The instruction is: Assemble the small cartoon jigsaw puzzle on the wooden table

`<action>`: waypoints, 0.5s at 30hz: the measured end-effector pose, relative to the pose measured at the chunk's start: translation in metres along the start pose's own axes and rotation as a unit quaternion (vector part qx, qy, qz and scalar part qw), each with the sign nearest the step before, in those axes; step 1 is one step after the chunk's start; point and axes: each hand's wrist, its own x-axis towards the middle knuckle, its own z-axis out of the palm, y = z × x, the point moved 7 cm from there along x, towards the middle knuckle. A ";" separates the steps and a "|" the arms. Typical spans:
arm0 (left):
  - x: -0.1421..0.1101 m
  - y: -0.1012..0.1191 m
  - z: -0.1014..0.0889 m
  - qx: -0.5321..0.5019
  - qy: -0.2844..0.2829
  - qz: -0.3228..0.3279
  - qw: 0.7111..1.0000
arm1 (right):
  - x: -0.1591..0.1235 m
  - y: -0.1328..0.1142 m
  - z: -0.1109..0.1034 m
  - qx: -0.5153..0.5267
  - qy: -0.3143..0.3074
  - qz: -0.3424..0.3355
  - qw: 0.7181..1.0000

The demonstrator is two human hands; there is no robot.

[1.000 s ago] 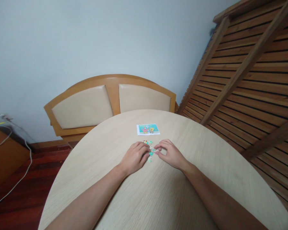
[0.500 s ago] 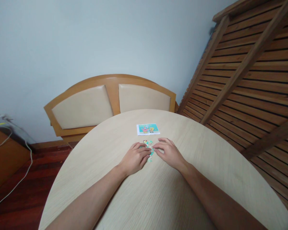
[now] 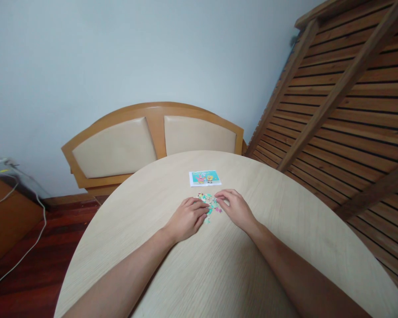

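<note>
Small teal jigsaw pieces lie in a loose cluster on the round pale wooden table. My left hand rests palm down just left of them, fingers curled, fingertips touching the cluster. My right hand lies on the other side, fingers bent, its fingertips pressing on the pieces at the cluster's right edge. A small picture card with cartoon figures on teal lies flat a little beyond the pieces.
A wooden bench back with two beige cushions stands behind the table against a pale blue wall. A slatted wooden frame leans at the right. White cables run over the dark red floor at the left.
My right hand has shifted slightly forward and left onto the pieces, and its fingers have flattened from a pinch. More pieces now show between the hands. The left hand has barely moved.
</note>
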 end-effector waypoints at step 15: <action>-0.013 -0.060 -0.016 -0.001 0.132 -0.232 0.964 | -0.003 0.000 0.000 -0.110 -0.026 0.008 0.994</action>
